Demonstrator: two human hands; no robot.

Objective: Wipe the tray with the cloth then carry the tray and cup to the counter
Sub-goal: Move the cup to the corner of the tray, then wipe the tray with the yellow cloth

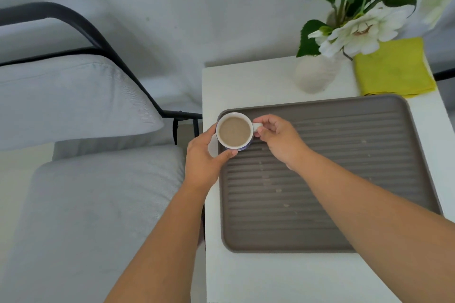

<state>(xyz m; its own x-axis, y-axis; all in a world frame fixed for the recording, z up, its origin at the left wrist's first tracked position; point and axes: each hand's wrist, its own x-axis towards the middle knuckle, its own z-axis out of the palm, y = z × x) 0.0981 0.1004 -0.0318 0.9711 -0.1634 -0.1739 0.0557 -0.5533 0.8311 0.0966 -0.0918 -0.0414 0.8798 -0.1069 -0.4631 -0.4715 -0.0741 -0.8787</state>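
Grey-brown and ribbed, the tray point(344, 179) lies flat on a white side table point(258, 278), filling most of the tabletop. A few small pale specks dot its grooves near the middle and toward the right. At the tray's far left corner is the cup point(235, 131), a white-rimmed mug with a blue pattern low on its side, nearly full of a milky beige drink. Whether its base rests on the tray or is lifted just clear cannot be told from above.

Both hands are on the cup. The left hand point(204, 157) curls around the cup's outer side from the left, thumb touching the near rim and fingers wrapped behind. The right hand point(278, 140) reaches across the tray and pinches the small white handle between thumb and fingertips, the rest of the fingers folded in. Both forearms are bare.

Beyond the tray, at the table's far right corner, a folded yellow cloth point(394, 69) lies flat, its near edge just beside the tray's far rim. To its left stands a white vase point(316, 74) with green leaves and a white flower point(357, 32) hanging over the cloth. Left of the table is a black-framed chair point(98, 37) with pale grey cushions.
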